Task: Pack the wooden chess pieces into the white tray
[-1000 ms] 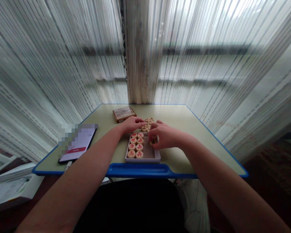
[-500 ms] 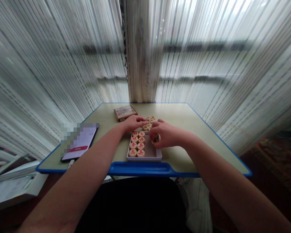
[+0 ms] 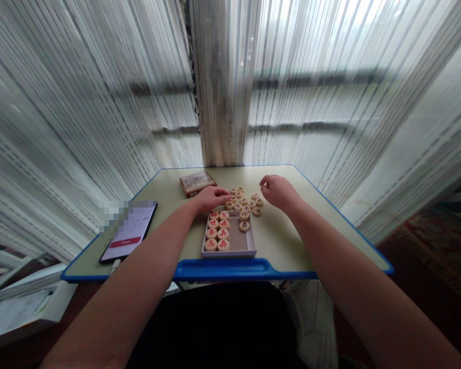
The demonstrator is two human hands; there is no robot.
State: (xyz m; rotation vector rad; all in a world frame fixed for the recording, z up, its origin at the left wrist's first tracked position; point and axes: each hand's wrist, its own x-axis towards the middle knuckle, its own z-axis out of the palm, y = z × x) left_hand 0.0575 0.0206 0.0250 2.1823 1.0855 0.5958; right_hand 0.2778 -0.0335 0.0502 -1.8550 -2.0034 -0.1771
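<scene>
A shallow white box [image 3: 252, 241] lies near the table's front edge. On its left side stand two columns of round Chinese chess pieces [image 3: 223, 234] with red characters. Two pieces with dark characters [image 3: 245, 226] are at its right. Behind the box lie several loose dark-lettered pieces [image 3: 244, 201]. My left hand [image 3: 212, 197] rests behind the box's left corner, its fingers stretched out to the nearest loose pieces. My right hand [image 3: 278, 189] is just right of the loose pieces, fingers curled together; whether anything is inside them is hidden.
A flat brown box with a printed lid [image 3: 197, 180] lies at the back left of the table [image 3: 292, 241]. A tablet-like device [image 3: 132, 225] with a cable is on the left. A blue trough [image 3: 223, 267] runs along the front edge, and curtains [image 3: 311, 102] hang behind.
My right hand has moved from the white box's right side away to the back right. A dark-lettered piece it covered now shows in the box. My left hand has barely moved.
</scene>
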